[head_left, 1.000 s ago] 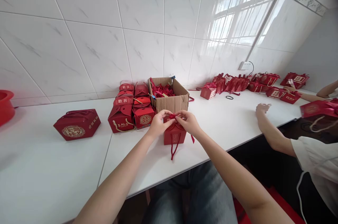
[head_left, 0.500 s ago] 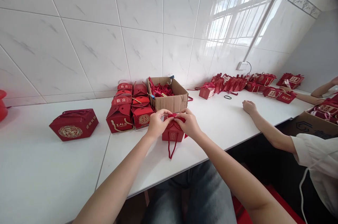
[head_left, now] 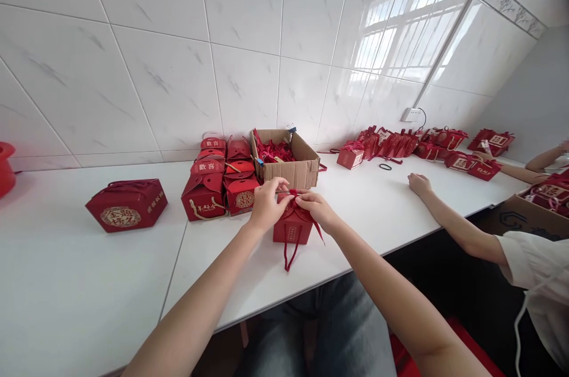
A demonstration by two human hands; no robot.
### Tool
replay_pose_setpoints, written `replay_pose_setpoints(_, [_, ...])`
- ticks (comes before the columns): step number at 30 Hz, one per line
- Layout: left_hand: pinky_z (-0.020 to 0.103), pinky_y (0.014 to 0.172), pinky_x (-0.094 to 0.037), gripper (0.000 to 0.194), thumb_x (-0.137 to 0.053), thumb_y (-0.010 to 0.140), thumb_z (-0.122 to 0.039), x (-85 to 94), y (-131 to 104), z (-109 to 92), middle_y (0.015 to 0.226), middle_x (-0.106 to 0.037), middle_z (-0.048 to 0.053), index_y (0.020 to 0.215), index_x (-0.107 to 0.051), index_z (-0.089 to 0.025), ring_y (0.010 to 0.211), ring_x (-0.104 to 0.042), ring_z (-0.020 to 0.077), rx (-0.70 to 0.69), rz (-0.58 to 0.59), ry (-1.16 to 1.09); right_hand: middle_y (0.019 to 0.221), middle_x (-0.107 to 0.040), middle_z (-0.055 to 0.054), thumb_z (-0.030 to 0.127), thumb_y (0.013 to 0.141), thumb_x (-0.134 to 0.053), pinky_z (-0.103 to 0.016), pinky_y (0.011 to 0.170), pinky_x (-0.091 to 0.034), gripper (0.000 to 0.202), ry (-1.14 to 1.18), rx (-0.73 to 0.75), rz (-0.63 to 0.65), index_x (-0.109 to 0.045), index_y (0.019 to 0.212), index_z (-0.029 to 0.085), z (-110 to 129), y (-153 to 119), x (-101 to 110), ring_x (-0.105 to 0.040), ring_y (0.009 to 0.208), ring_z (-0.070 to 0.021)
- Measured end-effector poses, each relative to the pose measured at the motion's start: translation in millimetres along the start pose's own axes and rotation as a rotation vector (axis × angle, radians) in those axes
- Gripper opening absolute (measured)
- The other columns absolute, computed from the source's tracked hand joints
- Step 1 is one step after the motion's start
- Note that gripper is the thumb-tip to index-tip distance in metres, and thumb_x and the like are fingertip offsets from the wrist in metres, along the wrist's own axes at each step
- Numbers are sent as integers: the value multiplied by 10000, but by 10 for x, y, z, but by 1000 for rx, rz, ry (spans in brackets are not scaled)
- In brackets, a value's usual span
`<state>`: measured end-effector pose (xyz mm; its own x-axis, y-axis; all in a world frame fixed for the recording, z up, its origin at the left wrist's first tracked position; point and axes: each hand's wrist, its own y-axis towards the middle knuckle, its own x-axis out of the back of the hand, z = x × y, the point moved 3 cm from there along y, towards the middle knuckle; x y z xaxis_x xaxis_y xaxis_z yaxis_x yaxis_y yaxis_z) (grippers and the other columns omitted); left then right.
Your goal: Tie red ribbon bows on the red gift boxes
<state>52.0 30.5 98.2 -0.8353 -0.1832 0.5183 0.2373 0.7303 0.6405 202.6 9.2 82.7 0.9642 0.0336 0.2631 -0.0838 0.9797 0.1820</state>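
Observation:
A small red gift box (head_left: 292, 231) stands upright on the white table in front of me, its red cord handle (head_left: 290, 259) hanging down the near side. Both hands meet over its top. My left hand (head_left: 268, 206) pinches red ribbon at the top left of the box. From the right, my right hand (head_left: 316, 208) pinches the same ribbon (head_left: 319, 233), whose loose end trails below the fingers. The exact shape of the knot or bow is partly hidden by my fingers.
Several red gift boxes (head_left: 203, 196) stand grouped at the left, beside a cardboard box (head_left: 291, 172) of red ribbons. Farther left sits a larger red box (head_left: 127, 205). At the right, a co-worker's arm (head_left: 462, 236) rests on the table (head_left: 355, 211), near more red boxes (head_left: 472, 165).
My hands have shifted slightly over the box top, and a ribbon end now hangs out by my right hand. The view has tilted a little.

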Motion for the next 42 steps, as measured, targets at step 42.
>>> replay_pose_setpoints(42, [358, 833, -465, 106, -597, 786, -293, 110, -166, -77, 899, -690, 39, 832, -666, -228, 900, -613, 222, 43, 241, -95, 1016, -689, -54, 211, 812, -511, -283, 620, -493, 296, -529, 223, 64, -608, 1091, 214, 317, -175, 270, -583, 624, -125])
